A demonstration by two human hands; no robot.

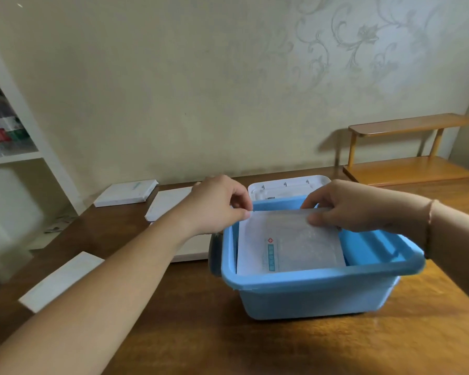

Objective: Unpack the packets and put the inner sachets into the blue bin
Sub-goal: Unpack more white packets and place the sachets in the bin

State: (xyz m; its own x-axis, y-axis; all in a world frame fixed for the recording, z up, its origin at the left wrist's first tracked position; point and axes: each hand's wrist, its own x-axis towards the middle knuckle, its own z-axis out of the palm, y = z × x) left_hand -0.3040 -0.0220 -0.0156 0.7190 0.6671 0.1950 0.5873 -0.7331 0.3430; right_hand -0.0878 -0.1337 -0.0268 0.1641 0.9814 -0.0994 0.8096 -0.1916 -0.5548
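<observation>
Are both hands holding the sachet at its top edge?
Yes, the left hand and the right hand each pinch the top edge of the sachet standing in the blue bin.

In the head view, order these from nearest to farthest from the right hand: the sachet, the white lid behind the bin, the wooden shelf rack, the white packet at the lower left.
From the right hand:
1. The sachet, pinched in its fingers over the blue bin.
2. The white lid, just behind the bin.
3. The wooden shelf rack, back right.
4. The white packet, far left, near edge.

A cream wall with pale floral scrollwork backs a brown wooden table, white shelving unit left, small two-tier wooden rack right.
</observation>
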